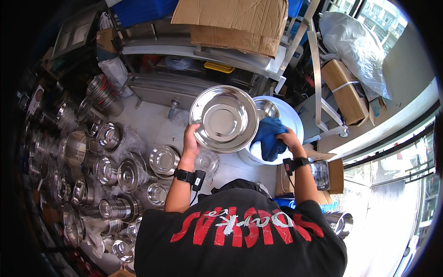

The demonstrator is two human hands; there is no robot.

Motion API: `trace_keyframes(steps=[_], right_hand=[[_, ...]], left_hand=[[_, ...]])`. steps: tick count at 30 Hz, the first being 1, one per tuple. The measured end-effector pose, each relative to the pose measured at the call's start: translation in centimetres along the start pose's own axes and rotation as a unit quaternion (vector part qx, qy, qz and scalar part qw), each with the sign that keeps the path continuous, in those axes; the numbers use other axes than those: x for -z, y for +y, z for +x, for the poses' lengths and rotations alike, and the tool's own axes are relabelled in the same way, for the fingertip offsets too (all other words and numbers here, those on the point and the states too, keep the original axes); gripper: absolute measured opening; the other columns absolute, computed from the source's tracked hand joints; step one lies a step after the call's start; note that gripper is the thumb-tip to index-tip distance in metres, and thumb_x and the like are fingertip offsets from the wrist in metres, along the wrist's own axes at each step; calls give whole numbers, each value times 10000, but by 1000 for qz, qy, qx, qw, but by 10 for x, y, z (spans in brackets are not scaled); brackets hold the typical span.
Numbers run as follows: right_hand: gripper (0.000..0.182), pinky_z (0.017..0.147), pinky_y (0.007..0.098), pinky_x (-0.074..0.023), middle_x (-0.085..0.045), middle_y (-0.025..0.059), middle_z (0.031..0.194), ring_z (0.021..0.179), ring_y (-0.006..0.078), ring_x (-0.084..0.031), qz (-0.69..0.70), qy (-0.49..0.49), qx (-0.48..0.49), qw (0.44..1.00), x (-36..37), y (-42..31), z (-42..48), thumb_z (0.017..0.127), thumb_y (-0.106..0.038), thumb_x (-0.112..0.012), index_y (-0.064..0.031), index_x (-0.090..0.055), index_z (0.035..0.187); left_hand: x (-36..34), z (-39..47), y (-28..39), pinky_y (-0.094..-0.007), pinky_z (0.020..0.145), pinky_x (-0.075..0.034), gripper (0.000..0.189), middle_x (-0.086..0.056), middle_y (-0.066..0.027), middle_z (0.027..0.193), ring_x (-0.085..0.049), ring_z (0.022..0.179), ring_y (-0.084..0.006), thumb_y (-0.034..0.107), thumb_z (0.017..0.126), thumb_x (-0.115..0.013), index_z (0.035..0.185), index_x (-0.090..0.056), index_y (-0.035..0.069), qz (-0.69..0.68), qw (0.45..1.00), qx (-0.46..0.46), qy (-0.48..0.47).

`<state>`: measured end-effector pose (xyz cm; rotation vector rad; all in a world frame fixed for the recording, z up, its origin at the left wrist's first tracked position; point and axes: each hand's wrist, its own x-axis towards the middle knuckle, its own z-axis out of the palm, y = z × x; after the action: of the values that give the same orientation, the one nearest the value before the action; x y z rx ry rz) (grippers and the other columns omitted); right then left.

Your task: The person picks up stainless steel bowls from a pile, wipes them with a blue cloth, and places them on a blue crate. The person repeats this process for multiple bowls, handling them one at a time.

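Note:
My left hand grips the lower left rim of a shiny stainless steel basin, its inside facing up. Bunched in my right hand is a dark blue cloth, to the right of the basin. Below the cloth stands a large round white container; a smaller steel bowl rests on or in it, partly hidden by the cloth and the basin. A clear plastic-like round item lies under the basin's lower edge.
Many steel bowls and pots, some in plastic wrap, crowd the floor at left. A steel bench with flattened cardboard stands ahead. At right are a wheeled metal frame, a cardboard box and an open carton.

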<state>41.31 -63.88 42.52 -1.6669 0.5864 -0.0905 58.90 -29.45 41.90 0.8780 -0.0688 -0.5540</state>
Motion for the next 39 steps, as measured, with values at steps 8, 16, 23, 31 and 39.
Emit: trace_keyframes(steps=[8,16,23,31,39], right_hand=[[343,895,318,-472,-589,91,1137,1010,184,-585,414,-29,128,901,-27,-38,-14,894,-134,-556,-3,-500,1206],[270,843,334,-519,-635,104,1058,915,201,-636,506,-185,-60,840,-79,-21,-18,932,-180,-511,5,-568,1120],[435,920,371,-480,-548,140,1220,1059,257,-580,400,-187,-67,895,-81,49,-12,863,-50,-551,-5,-433,1279],[423,918,353,-471,-586,122,1144,1013,234,-594,449,-29,112,886,-40,6,-35,793,52,-507,29,-477,1215],[313,829,345,-519,-621,116,1098,942,219,-621,393,-121,-44,910,-71,41,-9,827,33,-563,29,-561,1140]], left_hand=[[-16,-18,-19,-400,832,-500,474,-662,-177,937,-639,854,-311,361,840,-443,1031,-603,-42,-25,969,236,-67],[-19,-1,-74,-373,680,-560,313,-661,-166,880,-663,713,-253,200,832,-462,949,-623,-42,41,973,187,-126],[-61,5,-68,-239,607,-442,125,-595,-39,752,-549,645,-124,124,821,-515,819,-596,29,84,993,-75,40],[-10,15,-71,-217,536,-401,143,-536,2,729,-477,571,-74,24,733,-483,858,-548,46,31,999,-2,10],[-59,-22,-75,-458,840,-464,317,-625,-78,972,-586,935,-265,168,717,-455,980,-598,62,-87,967,214,-112]])
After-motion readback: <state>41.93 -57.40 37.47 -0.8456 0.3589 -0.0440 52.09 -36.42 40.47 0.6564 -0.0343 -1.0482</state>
